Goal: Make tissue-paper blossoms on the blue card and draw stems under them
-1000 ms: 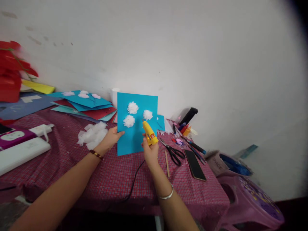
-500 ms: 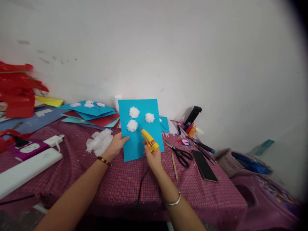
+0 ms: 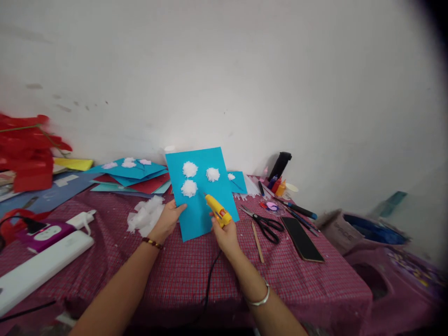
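A blue sheet (image 3: 199,214) stands nearly upright over the table, gripped at its lower left edge by my left hand (image 3: 168,218), thumb on the front. Three fluffy white paper flowers are on it: one at the upper left (image 3: 190,169), one just below (image 3: 189,188) and one at the right (image 3: 213,174). My right hand (image 3: 226,235) is closed round a yellow glue gun (image 3: 217,210), its nozzle pointing up and left in front of the sheet, close to the lower left flower. Whether the nozzle touches the sheet I cannot tell.
White tissue pieces (image 3: 145,215) lie left of the sheet, near stacked coloured cards (image 3: 131,172). Black scissors (image 3: 268,226), a wooden stick (image 3: 258,242), a phone (image 3: 303,239) and paint bottles (image 3: 279,186) are at the right. A power strip (image 3: 45,266) is at the left.
The blue sheet has tilted, its top leaning further left. The glue gun stays in my right hand, its nozzle still near the lower left flower. The whole view has shifted slightly.
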